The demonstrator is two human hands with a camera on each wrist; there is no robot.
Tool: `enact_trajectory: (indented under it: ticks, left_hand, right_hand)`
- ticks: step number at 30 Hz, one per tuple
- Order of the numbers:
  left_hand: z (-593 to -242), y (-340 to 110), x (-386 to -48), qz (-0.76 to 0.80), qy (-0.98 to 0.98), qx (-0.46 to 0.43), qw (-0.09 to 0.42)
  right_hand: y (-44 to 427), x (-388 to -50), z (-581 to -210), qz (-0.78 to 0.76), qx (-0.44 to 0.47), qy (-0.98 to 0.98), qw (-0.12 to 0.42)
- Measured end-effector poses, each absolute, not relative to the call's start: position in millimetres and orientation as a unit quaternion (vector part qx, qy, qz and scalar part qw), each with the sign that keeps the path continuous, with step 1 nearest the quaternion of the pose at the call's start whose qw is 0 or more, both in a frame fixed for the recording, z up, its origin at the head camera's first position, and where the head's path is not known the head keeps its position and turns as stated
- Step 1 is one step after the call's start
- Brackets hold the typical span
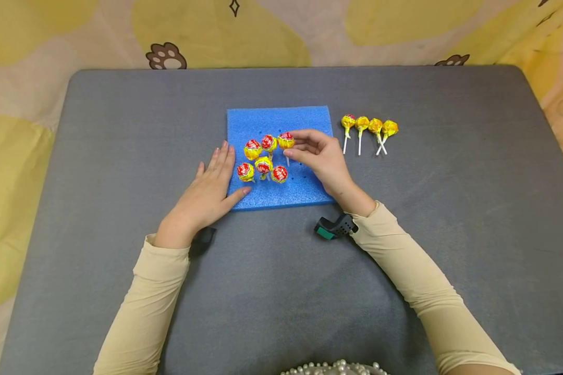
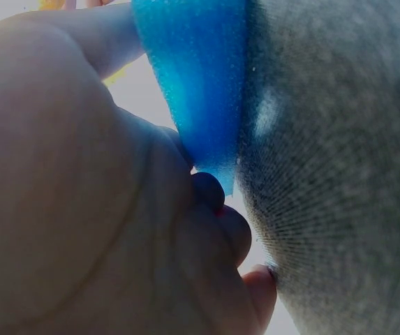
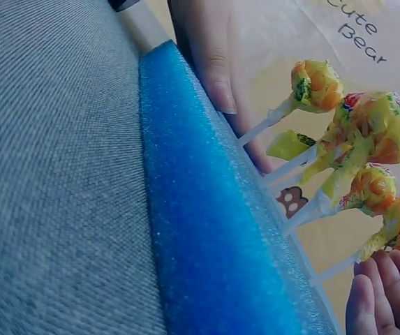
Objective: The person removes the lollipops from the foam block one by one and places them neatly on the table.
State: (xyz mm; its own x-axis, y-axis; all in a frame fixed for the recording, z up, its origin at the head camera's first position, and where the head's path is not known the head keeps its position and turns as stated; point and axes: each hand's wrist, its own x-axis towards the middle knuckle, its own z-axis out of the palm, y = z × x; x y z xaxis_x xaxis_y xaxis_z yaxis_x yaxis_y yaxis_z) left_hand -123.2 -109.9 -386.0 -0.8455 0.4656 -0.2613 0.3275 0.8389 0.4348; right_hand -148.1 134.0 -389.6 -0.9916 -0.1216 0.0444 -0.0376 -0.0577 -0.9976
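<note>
A blue foam block [image 1: 281, 197] lies on the table with several yellow-and-red wrapped lollipops [image 1: 264, 165] standing upright in it by their white sticks. My right hand [image 1: 326, 159] pinches the far-right lollipop [image 1: 285, 139] at its wrapped head, between thumb and fingers. The stick of that lollipop reaches down to the foam in the right wrist view. Along the block's left edge, my left hand [image 1: 206, 190] rests with straight fingers, its thumb over the near left corner. In the left wrist view, the palm hides most of the foam [image 2: 200, 84].
Several more lollipops [image 1: 375, 126] lie in a row on the grey table [image 1: 431, 219], right of the block; two sticks cross. Small holes [image 1: 305, 176] show in the foam's right part. A patterned yellow cloth [image 1: 262, 31] hangs behind the table.
</note>
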Motion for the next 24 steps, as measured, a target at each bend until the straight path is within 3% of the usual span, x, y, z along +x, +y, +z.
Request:
enact_trajectory:
  ticks: [24]
  left_hand:
    - [-385.2,-109.7,-123.4,0.192,0.941,0.212,0.182]
  right_hand:
    - [136.2,-150.7,-389.8,-0.787,-0.028,0.615,0.031]
